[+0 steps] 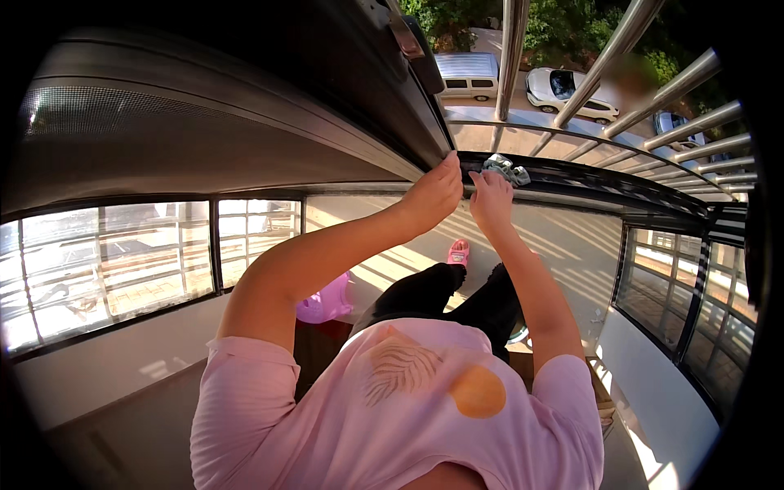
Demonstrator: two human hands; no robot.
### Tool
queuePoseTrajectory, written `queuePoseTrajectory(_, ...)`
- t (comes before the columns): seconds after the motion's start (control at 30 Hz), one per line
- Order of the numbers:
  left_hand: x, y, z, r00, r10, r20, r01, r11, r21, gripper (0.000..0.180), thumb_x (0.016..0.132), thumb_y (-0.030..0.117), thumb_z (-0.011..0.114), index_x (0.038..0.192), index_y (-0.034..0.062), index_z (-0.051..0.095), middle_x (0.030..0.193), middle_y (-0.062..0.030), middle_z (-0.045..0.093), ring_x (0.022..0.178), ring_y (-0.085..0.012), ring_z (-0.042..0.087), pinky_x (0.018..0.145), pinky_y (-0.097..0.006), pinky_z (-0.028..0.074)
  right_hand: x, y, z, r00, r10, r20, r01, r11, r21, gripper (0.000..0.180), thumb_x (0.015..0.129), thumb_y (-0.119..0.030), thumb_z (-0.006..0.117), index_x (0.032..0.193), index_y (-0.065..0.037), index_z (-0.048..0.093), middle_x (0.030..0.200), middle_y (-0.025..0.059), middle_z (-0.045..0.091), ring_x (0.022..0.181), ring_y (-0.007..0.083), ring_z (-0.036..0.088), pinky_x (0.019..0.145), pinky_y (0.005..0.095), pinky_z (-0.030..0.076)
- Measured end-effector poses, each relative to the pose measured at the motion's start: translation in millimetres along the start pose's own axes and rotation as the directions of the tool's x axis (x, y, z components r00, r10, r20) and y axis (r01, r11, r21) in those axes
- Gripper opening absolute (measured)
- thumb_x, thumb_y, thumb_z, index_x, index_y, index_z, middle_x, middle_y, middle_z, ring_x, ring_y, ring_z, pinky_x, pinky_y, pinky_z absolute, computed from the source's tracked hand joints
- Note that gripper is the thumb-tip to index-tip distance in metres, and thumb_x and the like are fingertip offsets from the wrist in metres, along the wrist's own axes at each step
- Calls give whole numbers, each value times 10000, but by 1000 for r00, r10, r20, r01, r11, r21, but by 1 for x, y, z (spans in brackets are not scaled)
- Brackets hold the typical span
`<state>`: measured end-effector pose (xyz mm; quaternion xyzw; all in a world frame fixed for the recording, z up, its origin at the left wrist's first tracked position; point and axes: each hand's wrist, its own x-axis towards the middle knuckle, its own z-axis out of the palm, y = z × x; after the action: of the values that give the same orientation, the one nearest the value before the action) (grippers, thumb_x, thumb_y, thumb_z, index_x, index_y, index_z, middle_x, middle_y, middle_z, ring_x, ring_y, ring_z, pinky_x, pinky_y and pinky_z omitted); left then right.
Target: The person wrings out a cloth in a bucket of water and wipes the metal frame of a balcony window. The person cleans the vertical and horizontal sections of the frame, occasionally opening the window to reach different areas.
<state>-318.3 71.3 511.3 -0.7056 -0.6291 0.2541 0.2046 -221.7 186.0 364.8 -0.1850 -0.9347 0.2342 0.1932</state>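
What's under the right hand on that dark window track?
A crumpled grey cloth shows just past the right hand, lying on the dark track. The fingers cover the rest, so how the cloth is held cannot be seen.

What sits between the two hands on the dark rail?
Nothing: in the head view the left hand and right hand grip the dark rail side by side, only bare rail between. The small metal piece lies past the right hand.

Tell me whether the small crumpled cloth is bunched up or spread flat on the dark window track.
Bunched up. The small crumpled cloth sits as a wrinkled grey-white wad on the dark window track, just beyond the right hand; the left hand rests beside it.
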Motion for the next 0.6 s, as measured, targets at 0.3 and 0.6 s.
queuePoseTrajectory(0.3,-123,17,-59,722,-642,259,444,142,-885,108,813,128,590,895,63,616,937,-79,625,944,-269,573,921,-406,409,61,-96,-98,995,56,80,-97,639,763,515,786,-44,616,1270,-19,442,1135,105,544,991,196,558,872,328,447)
queuePoseTrajectory(0.6,-200,79,-56,510,-682,524,573,-186,-799,90,787,94,615,864,55,638,834,-108,651,746,-263,637,645,-343,506,103,-127,-167,989,16,146,-108,750,652,517,710,-65,613,1206,-13,478,1187,128,546,1137,245,505,944,346,421)
